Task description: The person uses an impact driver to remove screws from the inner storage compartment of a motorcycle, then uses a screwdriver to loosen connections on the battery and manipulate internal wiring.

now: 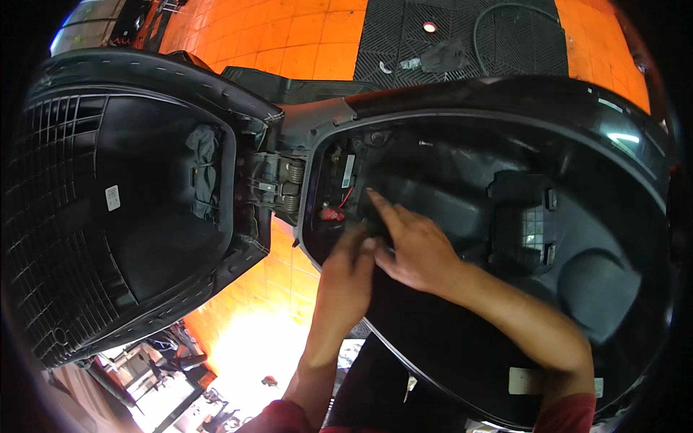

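Observation:
Both my hands reach into the storage bin (462,166) under a scooter's seat, at its left end. My left hand (345,270) is beside the battery compartment, its fingers blurred and bent down into shadow; what they touch is hidden. Close against it, my right hand (419,249) stretches its index finger toward the compartment's edge, with its thumb near my left fingers. Nothing shows in its grip. Just past my fingertips are a red terminal cover (332,213) with a red wire and a dark battery (348,172) with a white label.
The raised seat (166,144) lies over to the left on its hinge (278,184), a dark bundle (206,169) strapped to its underside. A black plastic cover (523,224) rests in the bin. Orange tiles (260,36) and a black mat (462,29) surround the scooter.

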A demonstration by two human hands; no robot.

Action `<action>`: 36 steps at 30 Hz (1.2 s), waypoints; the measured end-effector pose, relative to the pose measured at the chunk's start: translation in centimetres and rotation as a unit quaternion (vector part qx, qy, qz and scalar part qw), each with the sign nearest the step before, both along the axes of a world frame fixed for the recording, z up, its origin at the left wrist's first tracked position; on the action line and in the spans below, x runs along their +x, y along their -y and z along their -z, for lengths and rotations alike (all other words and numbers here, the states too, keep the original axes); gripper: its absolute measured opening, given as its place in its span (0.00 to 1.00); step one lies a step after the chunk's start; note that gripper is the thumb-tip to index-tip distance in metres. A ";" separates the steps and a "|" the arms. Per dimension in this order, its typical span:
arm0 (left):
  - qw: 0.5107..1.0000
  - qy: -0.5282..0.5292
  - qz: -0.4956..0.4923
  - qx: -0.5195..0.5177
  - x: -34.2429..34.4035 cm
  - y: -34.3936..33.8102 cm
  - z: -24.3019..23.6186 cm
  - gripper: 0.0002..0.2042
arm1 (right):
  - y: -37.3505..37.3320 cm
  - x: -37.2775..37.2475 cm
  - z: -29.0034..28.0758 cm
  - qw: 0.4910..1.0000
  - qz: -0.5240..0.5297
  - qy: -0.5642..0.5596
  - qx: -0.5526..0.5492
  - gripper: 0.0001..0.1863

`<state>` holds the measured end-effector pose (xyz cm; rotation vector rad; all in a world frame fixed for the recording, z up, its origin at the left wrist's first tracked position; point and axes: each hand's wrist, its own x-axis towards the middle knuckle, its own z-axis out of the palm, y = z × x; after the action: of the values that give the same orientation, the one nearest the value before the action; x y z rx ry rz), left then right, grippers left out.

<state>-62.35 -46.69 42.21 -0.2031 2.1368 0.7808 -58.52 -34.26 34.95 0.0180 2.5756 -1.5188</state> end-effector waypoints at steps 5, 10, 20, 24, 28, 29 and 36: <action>0.682 0.122 -0.631 0.350 2.7 -0.5 2.3 0.14 | -1.1 -0.1 -1.6 0.971 -0.212 0.021 0.108 0.43; 0.584 0.102 -0.743 0.310 1.4 -0.4 9.4 0.10 | -0.2 1.3 0.1 0.980 -0.166 -0.088 0.066 0.35; 0.579 0.082 -0.756 0.294 0.2 -0.6 9.9 0.11 | -4.1 2.9 1.2 0.806 0.027 0.450 -0.385 0.31; 0.605 0.051 -0.766 0.209 -0.8 -1.5 10.0 0.14 | -3.1 3.5 1.4 0.996 -0.077 -0.032 -0.040 0.30; 0.586 0.011 -0.779 0.224 -0.5 -1.7 10.7 0.14 | -3.0 2.5 -1.6 0.751 0.264 0.433 -0.422 0.26; 0.585 0.005 -0.777 0.233 -0.6 -2.1 10.7 0.14 | -3.2 2.3 -1.4 0.725 0.237 0.479 -0.435 0.25; 0.635 0.032 -0.739 0.221 -1.0 -1.6 10.3 0.24 | -2.7 4.4 0.8 0.990 -0.006 0.044 -0.130 0.25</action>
<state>-63.30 -45.07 31.95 -1.7913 1.1928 2.0656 -54.15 -31.58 34.13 0.0396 2.2880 -1.7943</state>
